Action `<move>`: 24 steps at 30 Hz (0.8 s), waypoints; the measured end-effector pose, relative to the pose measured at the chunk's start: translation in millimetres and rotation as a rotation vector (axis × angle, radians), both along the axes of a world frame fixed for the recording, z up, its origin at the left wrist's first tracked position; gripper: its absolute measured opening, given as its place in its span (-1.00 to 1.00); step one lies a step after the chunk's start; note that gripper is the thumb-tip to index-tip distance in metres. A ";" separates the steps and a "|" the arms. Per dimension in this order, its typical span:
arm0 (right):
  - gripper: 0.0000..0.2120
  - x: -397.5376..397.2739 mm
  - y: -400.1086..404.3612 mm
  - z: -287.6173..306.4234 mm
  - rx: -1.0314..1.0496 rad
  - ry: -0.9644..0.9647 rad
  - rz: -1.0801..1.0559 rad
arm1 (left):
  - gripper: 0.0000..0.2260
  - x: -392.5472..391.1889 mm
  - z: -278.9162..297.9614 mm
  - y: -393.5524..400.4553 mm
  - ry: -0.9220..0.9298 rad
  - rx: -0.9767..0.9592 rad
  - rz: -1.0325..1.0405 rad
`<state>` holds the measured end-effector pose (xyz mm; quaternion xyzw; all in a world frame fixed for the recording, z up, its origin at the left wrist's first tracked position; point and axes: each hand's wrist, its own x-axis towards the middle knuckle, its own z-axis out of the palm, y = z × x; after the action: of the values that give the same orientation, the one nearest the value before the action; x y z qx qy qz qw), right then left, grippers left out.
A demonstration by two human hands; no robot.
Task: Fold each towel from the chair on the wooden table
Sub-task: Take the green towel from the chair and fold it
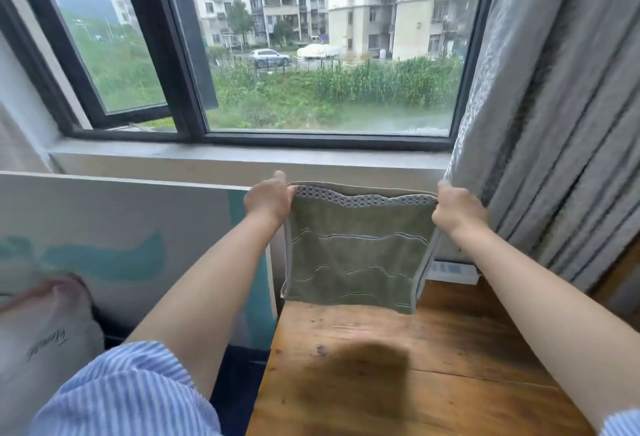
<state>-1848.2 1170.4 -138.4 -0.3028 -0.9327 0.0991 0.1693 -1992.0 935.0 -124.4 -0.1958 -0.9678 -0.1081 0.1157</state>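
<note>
A: Nearest the camera?
B: Blue-striped sleeve [131, 390] on the person's left arm, then the wooden table [398, 383] with the towel's shadow on it. A pillow [38, 331] at lower left carries script writing, too blurred to read.
A: Towel?
B: Green towel [356, 255], doubled over, hanging in the air above the table's far end, lower edge just clear of the wood. Grey dotted band along its top edge, wavy lines stitched across.
A: Hands?
B: Left hand [268, 200] pinches the top left corner, right hand [455, 208] pinches the top right. Towel stretched between them.
A: Behind?
B: White-and-teal panel [114, 227] left, grey curtain [554, 106] right, black-framed window [311, 54]. Outside: apartment blocks, parked cars.
</note>
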 end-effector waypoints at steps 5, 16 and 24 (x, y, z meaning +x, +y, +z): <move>-0.64 -7.1 -17.2 70.0 0.170 0.210 -0.016 | -0.76 23.8 78.1 -0.2 0.229 -0.352 -0.194; -0.74 5.5 -13.8 98.7 0.157 0.078 0.181 | -0.73 22.0 77.3 -46.2 0.139 -0.262 0.052; -0.81 -7.6 -12.7 105.1 0.258 0.115 0.245 | -0.74 19.4 81.6 -49.5 0.245 -0.091 0.105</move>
<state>-1855.8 1157.7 -33.3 -0.1567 -0.9563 0.0157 0.2464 -1972.6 885.5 -42.8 -0.1618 -0.9593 -0.0330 0.2293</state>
